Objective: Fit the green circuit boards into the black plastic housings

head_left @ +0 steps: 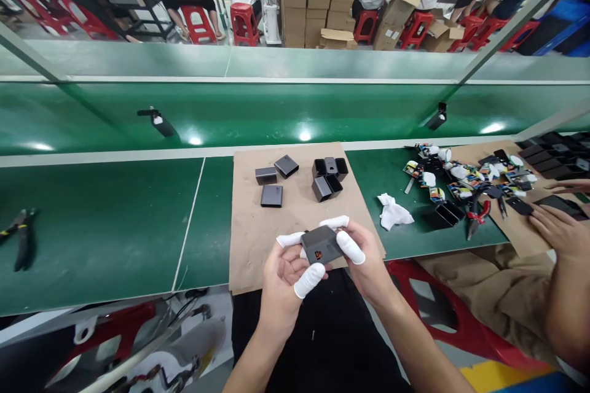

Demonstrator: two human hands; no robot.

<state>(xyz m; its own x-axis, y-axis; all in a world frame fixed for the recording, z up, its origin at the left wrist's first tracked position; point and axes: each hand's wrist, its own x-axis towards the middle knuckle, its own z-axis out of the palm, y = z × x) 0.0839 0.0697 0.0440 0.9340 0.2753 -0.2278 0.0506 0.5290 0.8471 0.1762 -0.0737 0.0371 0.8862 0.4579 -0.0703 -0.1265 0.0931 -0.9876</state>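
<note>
Above the near edge of the brown cardboard sheet, a small dark grey plastic casing with orange marks on its near face is held between both hands. My left hand grips its left side with thumb and index finger, both in white finger cots. My right hand, also with cots on thumb and index finger, closes on the right side. Beyond them lie three closed grey casings on the sheet. To their right stands a cluster of several casings, some with open ends showing.
A crumpled white tissue lies right of the sheet. Further right are a pile of circuit boards, red-handled pliers and a co-worker's hand. Black-handled pliers rest at far left. A green panel rises behind the bench.
</note>
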